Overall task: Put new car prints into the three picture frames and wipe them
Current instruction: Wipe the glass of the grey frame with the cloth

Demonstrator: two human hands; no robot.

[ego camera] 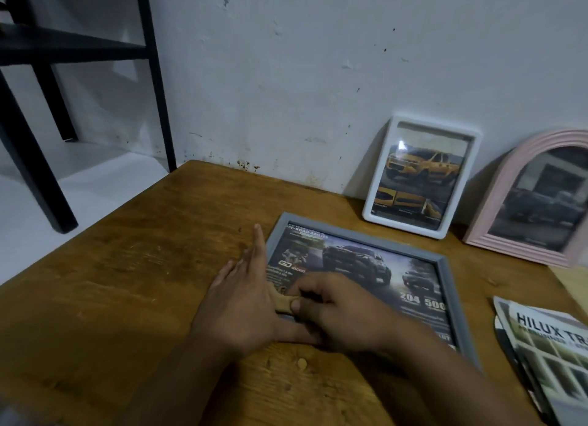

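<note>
wooden table [127, 298] fills the room's lower half, pushed up against a scuffed white wall [318, 75], black metal rack [152, 75] standing off to the left. flat on the table lies the grey frame [445, 285], dark pickup print inside it, numbers 204 and 500 showing. behind it, the white frame [471, 158] leans on the wall with a yellow pickup print, and just beside that the pink arched frame [496, 203] leans too, its picture blurred. stack of brochures [547, 346] at the right edge, "hilux" readable on top. now the hands: left hand [245, 301] lies flat, fingers straight and together, along the grey frame's left edge. right hand [337, 308] sits over the lower left of the glass, fingers curled, thumb and fingers pinching a small tan cloth [283, 304], touching the left hand.
</note>
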